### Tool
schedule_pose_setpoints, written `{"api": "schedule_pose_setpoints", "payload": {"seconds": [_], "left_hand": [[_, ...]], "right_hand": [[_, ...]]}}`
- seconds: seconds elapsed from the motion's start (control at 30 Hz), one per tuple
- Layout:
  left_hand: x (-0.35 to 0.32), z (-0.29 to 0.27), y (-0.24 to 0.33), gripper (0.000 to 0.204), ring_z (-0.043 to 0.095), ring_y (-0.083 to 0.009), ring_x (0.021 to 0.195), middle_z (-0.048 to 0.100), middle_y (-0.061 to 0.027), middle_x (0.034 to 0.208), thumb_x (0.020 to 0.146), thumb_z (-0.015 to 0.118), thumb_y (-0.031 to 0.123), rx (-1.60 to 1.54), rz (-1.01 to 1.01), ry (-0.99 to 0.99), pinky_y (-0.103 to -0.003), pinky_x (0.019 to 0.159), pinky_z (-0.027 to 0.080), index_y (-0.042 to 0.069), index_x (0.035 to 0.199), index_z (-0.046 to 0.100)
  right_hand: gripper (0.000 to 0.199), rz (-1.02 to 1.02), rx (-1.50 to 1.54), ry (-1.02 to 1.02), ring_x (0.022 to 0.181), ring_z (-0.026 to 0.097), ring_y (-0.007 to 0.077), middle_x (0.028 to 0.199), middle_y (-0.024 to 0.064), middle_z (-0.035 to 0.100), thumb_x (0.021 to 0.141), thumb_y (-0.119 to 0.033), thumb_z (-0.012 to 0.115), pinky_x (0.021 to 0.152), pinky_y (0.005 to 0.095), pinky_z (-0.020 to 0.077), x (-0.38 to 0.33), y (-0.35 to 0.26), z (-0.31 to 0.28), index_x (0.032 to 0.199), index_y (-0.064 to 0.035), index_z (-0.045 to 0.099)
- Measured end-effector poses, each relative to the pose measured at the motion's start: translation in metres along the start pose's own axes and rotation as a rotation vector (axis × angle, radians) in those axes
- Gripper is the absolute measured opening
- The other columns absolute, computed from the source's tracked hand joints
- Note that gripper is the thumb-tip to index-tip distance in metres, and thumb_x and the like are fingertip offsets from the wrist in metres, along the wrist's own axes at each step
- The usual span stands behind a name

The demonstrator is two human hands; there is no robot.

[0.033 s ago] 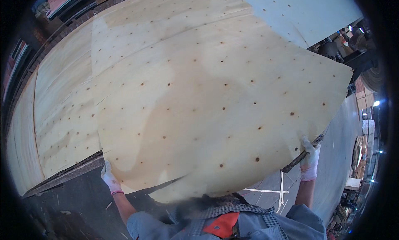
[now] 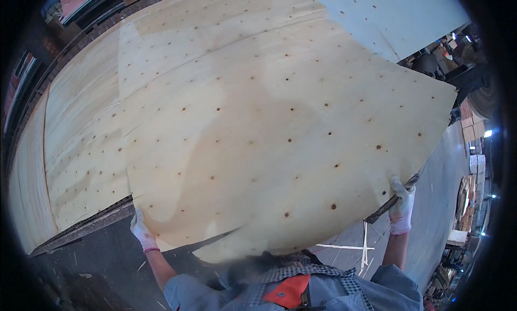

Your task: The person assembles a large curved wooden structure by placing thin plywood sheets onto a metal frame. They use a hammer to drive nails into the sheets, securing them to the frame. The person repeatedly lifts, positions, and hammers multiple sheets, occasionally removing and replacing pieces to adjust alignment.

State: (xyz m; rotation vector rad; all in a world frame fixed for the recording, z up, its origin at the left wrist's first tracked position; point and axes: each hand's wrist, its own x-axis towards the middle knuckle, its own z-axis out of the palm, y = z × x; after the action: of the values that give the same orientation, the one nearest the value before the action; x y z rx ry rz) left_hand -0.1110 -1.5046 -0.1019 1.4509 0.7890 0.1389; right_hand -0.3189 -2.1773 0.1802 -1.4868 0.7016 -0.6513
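A large, thin sheet of wood veneer (image 2: pixel 280 139) is held up in front of the person, filling most of the view. Its surface is pale cream to light tan, smooth and matt, dotted with small dark knots and marked by a broad, slightly darker tan patch near the middle. The sheet is roughly four-sided, with its long axis running from the lower left up to the far right corner, which points toward the upper right. Its near edge is ragged and sags in a curve just above the person's chest.

The left hand (image 2: pixel 142 231), in a white glove with a pink cuff, is closed on the sheet's lower left corner, the fingers gripping the edge. The right hand (image 2: pixel 401 207), gloved alike, is raised at the sheet's right edge, where the fingers are wrapped around the veneer; a dark, rough strip shows along that edge just beside the glove.

Beneath and behind the held sheet, a stack of similar veneer sheets (image 2: pixel 81 149) is laid flat, pale and fine-grained, with thin splits along the grain and a dark layered edge at its near side. A pale blue-white panel (image 2: pixel 388 15) is seen at the upper right. The floor (image 2: pixel 102 257) below is dark grey and littered with thin wood slivers. Small brown boxes (image 2: pixel 469 129) are stacked at the far right.
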Motion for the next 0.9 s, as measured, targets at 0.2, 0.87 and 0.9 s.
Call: {"api": "schedule_pose_setpoints", "payload": {"seconds": [0.2,0.87,0.9], "left_hand": [[-0.026,0.001,0.044,0.025,0.062,-0.0100,0.074,0.069,-0.0011,0.086,0.098,0.067,0.023,0.068,-0.044,-0.017,-0.027,0.065,0.050,-0.001,0.102,0.075],[0.015,-0.013,0.005,0.043,0.061,-0.0186,0.070,0.071,-0.0054,0.078,0.096,0.061,0.040,0.622,0.098,0.121,-0.035,0.069,0.048,-0.001,0.095,0.075],[0.033,-0.030,-0.012,0.046,0.063,-0.0231,0.073,0.073,-0.0082,0.081,0.097,0.058,0.043,0.719,0.115,0.114,-0.036,0.071,0.049,0.000,0.096,0.075]], "right_hand": [[0.048,0.082,-0.185,0.118,0.101,0.062,0.0168,0.115,0.0084,0.064,0.082,-0.004,0.065,0.091,0.0298,0.0489,-0.003,-0.008,0.020,0.128,0.0060,0.055],[0.039,0.080,-0.120,0.084,0.108,0.065,0.0222,0.121,0.0123,0.064,0.092,-0.006,0.063,0.098,0.0360,0.0535,0.013,0.018,-0.038,0.129,0.0056,0.057],[0.037,0.077,-0.112,0.078,0.108,0.066,0.0222,0.121,0.0125,0.065,0.092,-0.006,0.063,0.097,0.0360,0.0534,0.011,0.022,-0.036,0.127,0.0059,0.058]]}}
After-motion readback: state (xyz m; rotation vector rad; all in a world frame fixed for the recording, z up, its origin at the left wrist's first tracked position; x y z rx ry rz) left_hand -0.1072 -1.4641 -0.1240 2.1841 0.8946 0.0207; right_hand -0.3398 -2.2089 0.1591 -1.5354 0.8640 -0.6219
